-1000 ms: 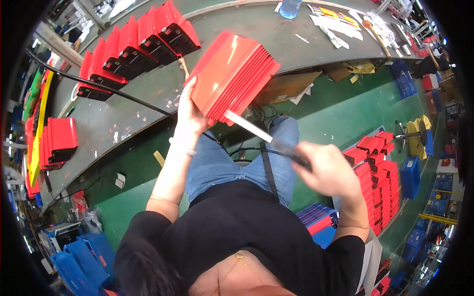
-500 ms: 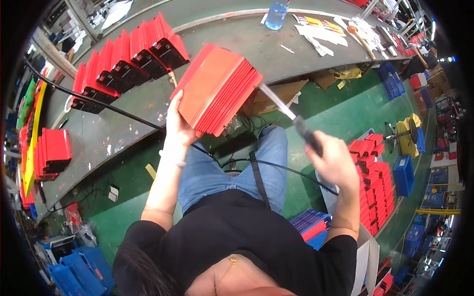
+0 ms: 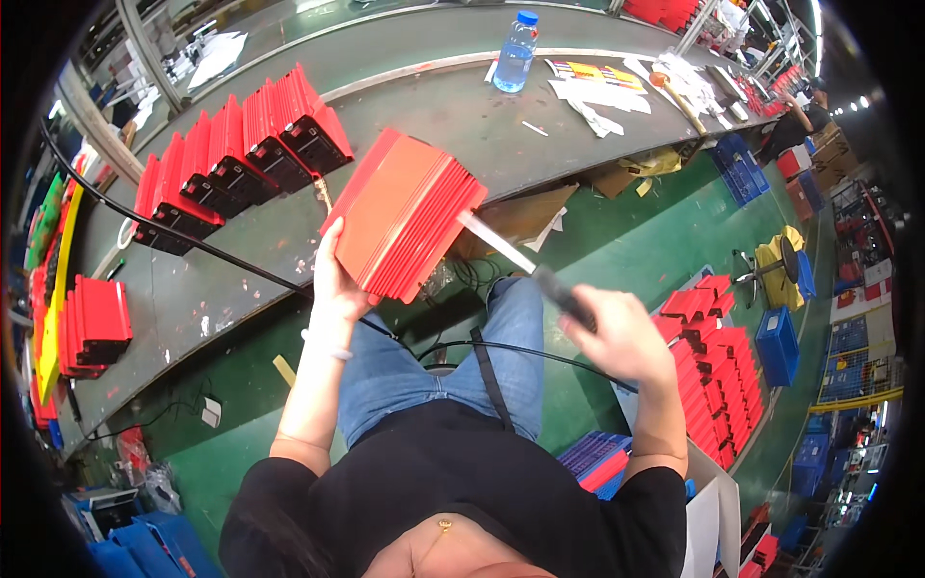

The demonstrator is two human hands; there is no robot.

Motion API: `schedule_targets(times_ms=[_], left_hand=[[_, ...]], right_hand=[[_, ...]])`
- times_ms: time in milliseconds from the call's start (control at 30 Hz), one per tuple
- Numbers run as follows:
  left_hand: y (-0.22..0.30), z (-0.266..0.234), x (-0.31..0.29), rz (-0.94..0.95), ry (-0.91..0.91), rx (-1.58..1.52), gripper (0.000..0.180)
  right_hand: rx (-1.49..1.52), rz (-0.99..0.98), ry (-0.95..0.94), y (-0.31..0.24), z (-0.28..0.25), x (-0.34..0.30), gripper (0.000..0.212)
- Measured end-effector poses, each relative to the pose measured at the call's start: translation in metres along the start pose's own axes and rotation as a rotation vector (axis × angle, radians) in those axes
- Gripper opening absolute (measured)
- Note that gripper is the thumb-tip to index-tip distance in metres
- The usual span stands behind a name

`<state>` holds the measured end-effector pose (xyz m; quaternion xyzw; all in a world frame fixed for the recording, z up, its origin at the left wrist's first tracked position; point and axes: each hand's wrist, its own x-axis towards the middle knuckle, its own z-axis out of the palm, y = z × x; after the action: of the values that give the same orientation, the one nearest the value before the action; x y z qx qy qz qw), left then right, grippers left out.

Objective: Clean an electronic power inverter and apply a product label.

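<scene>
My left hand [image 3: 339, 279] grips a red ribbed housing [image 3: 390, 217] by its near left side, holding it tilted at the bench's front edge above my lap. My right hand [image 3: 617, 335] is closed around the black handle of a hand tool with a straight, flat metal blade [image 3: 499, 241], which looks like a file. Its tip meets the right edge of the housing, beside the ribs. Some of my left fingers are hidden behind the housing.
A row of red housings [image 3: 226, 159] stands on the bench [image 3: 241, 279], with more at its left end. A water bottle [image 3: 515, 58] and papers [image 3: 602, 91] lie farther back. A black hose [image 3: 222, 253] crosses my lap. Stacked red parts [image 3: 718, 385] stand at my right.
The housing, the tool and both hands sit slightly lower and further left in the picture. The surroundings have shifted too, as the view has tilted. Both grips stay the same.
</scene>
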<state>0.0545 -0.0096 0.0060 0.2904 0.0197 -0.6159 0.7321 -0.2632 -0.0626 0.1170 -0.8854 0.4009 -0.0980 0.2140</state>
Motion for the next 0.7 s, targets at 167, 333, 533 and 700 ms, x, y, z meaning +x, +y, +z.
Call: schedule_targets(times_ms=[167,333,533,700], left_hand=[[-0.001,0.003,-0.001,-0.003,0.003,0.004,0.048],[-0.001,-0.001,0.002,-0.005,-0.004,-0.019,0.048],[0.0,-0.005,0.007,0.008,-0.012,-0.023,0.046],[0.0,-0.004,0.0,-0.005,-0.017,-0.037,0.044]], right_hand=[[0.007,0.047,0.138,0.001,0.002,0.005,0.019],[0.032,-0.041,0.037,0.001,0.002,0.008,0.018],[0.024,0.003,-0.014,0.002,0.002,0.009,0.018],[0.064,-0.026,-0.018,0.003,0.005,0.007,0.018]])
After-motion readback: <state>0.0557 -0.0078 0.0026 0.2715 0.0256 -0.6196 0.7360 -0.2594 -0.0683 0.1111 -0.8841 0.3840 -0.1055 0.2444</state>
